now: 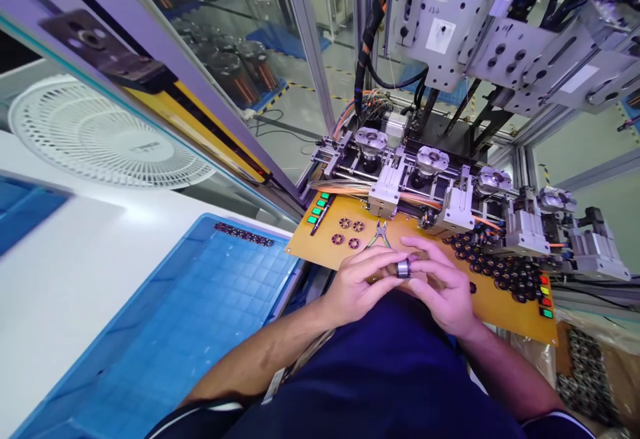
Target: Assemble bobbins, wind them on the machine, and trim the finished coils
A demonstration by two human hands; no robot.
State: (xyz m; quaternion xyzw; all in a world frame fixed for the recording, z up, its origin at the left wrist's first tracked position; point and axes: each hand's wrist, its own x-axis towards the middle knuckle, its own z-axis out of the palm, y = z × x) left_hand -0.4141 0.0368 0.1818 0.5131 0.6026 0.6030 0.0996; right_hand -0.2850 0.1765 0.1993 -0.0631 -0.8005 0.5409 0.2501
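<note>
Between my two hands, a small ring-shaped stator core (403,268) shows its silvery side and dark ends. My left hand (357,286) pinches it from the left with thumb and fingertips. From the other side, my right hand (445,289) closes its fingertips on the same part, one finger raised above it. Diagonal cutters (381,231) lie just beyond my hands on the yellow work plate (310,242), jaws pointing away. Left of them sit several flat round stators (353,243). A cluster of dark stator parts (500,267) covers the plate's right side.
Behind the plate stands a winding machine with round metal fixtures (433,159) and clamp blocks (385,189). Green buttons (316,211) and a pen (321,218) are at the left. A blue tray (175,319) holds a row of stators (243,234). A white fan (115,136) stands further left.
</note>
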